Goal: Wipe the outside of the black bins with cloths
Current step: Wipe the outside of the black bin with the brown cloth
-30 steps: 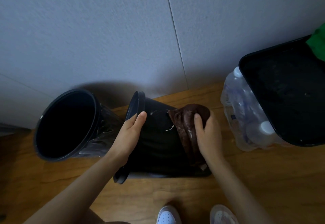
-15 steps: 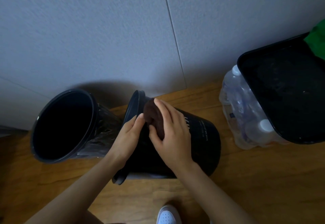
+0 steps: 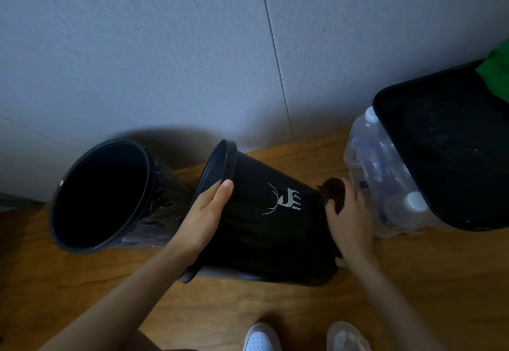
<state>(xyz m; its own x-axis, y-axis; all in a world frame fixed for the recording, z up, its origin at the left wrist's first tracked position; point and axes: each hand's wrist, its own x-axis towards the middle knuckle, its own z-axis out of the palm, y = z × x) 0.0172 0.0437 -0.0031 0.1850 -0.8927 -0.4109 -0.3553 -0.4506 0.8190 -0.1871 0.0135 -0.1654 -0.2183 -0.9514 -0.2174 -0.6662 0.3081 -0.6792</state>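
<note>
A round black bin (image 3: 264, 229) with a white deer mark lies on its side on the wooden floor, rim toward the left. My left hand (image 3: 203, 215) lies on its side just below the rim, thumb up on the wall, steadying it. My right hand (image 3: 348, 222) grips a dark brown cloth (image 3: 334, 192) and presses it against the bin's bottom end on the right. A second black bin (image 3: 82, 229), with a clear liner over its outside, leans at the left with its mouth facing me.
A grey wall runs close behind the bins. At the right stands a shrink-wrapped pack of water bottles (image 3: 385, 185) and a rectangular black bin (image 3: 451, 158) with something green (image 3: 495, 75) at its far corner. My two shoes (image 3: 261, 338) show at the bottom edge.
My right hand swept the cloth from near the rim along the bin's side to its bottom end. The bin has turned, so the deer mark now faces up. My left hand stayed near the rim.
</note>
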